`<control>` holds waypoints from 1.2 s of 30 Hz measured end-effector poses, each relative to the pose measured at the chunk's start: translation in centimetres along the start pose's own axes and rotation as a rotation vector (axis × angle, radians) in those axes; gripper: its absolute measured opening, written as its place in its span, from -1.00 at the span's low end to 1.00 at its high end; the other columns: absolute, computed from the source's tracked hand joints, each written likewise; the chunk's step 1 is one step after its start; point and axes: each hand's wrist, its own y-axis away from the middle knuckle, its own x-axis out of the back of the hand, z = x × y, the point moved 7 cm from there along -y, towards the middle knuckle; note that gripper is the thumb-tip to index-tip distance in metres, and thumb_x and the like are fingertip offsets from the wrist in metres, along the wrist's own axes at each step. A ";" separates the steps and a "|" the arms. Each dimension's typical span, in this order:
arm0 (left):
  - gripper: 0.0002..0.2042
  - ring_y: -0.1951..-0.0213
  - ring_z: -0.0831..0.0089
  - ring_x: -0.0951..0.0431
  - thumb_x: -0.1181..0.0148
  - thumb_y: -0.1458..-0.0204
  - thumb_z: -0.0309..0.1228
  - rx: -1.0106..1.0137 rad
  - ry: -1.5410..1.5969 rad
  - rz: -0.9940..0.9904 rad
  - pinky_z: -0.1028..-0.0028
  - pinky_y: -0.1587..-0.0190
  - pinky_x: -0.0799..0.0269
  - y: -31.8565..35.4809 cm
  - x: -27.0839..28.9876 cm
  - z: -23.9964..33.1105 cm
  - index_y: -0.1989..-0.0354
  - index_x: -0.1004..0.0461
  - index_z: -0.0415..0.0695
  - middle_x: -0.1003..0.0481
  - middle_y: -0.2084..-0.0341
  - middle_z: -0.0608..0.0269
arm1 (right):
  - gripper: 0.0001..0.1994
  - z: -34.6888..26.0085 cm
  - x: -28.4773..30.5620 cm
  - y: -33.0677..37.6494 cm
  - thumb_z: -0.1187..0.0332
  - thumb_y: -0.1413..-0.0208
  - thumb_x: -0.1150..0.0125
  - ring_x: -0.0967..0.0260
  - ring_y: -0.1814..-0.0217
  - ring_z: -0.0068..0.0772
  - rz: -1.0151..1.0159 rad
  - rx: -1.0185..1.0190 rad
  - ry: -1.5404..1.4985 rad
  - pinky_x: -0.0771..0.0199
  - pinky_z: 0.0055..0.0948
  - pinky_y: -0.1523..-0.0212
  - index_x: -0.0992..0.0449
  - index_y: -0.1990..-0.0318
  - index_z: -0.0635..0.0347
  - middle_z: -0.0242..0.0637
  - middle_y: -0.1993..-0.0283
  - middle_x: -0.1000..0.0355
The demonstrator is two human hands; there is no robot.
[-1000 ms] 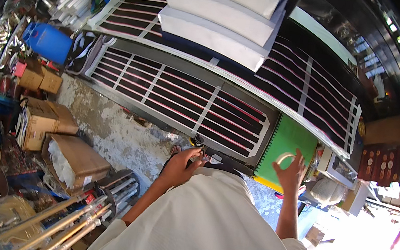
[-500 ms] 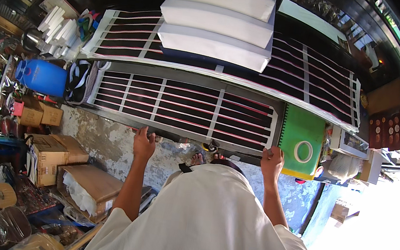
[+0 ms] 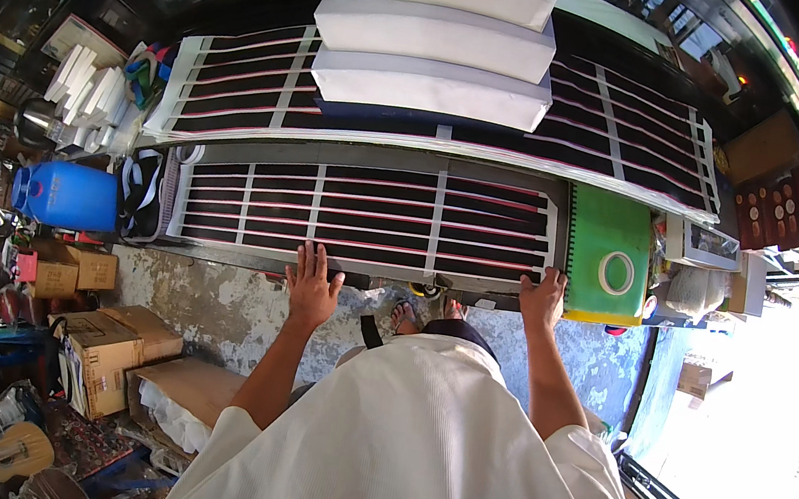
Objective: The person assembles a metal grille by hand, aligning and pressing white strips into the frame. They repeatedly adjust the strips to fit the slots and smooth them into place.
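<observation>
**Op 1:** Hands first — I see my left hand (image 3: 312, 284) flat, fingers spread wide, pressing on the near edge of the striped panel (image 3: 364, 215). My right hand (image 3: 542, 299) sits at the same edge further right, fingers curled over the rim, just beside the green notebook (image 3: 605, 261).

**Op 2:** So neither hand is holding anything loose?

**Op 1:** Nothing loose. Both rest on the panel itself. It lies flat on the near part of the counter (image 3: 217, 254), in front of a 2nd, larger striped sheet (image 3: 635, 144) that carries 3 stacked white boxes (image 3: 429, 87).

**Op 2:** Which way does it run?

**Op 1:** Its long axis runs left to right across my view, the red stripes parallel with it; the white bands cross it. The left end points toward the blue jerrycan (image 3: 68, 196), the right end meets the notebook.

**Op 2:** And the step?

**Op 1:** I judge it as squaring or steadying the panel along the counter edge. A next move would call for even pressure from both hands — a lopsided push would likely skew the long sheet.
</observation>
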 end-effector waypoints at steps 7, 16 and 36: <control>-0.16 -0.73 -0.12 0.05 0.00 -0.50 0.20 -0.115 -0.054 0.075 -0.54 -0.59 0.20 0.9 0.1 4.1 -0.74 -0.06 -0.10 0.00 -0.73 -0.11 | -0.48 0.4 -1.5 0.4 0.33 -0.20 -0.52 -0.50 -0.24 0.35 0.037 0.007 -0.032 -0.67 0.16 -0.12 -0.44 -0.25 0.21 0.14 -0.26 -0.41; -0.21 -0.71 -0.08 -0.05 -0.10 -0.46 0.17 -0.392 -0.006 -0.027 -0.54 -0.58 0.15 1.2 -1.0 12.8 -0.69 -0.20 -0.06 -0.07 -0.72 -0.02 | -0.61 0.3 -2.3 -0.4 0.44 -0.22 -0.41 -0.51 -0.19 0.35 0.096 -0.024 -0.112 -0.60 0.15 -0.16 -0.50 -0.18 0.23 0.15 -0.19 -0.47; -0.35 -0.67 0.10 -0.17 -0.10 -0.49 0.07 -0.446 -0.028 -0.058 -0.59 -0.55 0.05 0.4 -0.3 16.1 -0.62 -0.31 0.00 -0.19 -0.67 0.20 | -0.77 0.0 -1.8 -0.6 0.51 -0.25 -0.30 -0.55 -0.11 0.24 0.162 0.015 -0.191 -0.57 0.11 -0.10 -0.58 -0.05 0.22 0.01 -0.03 -0.58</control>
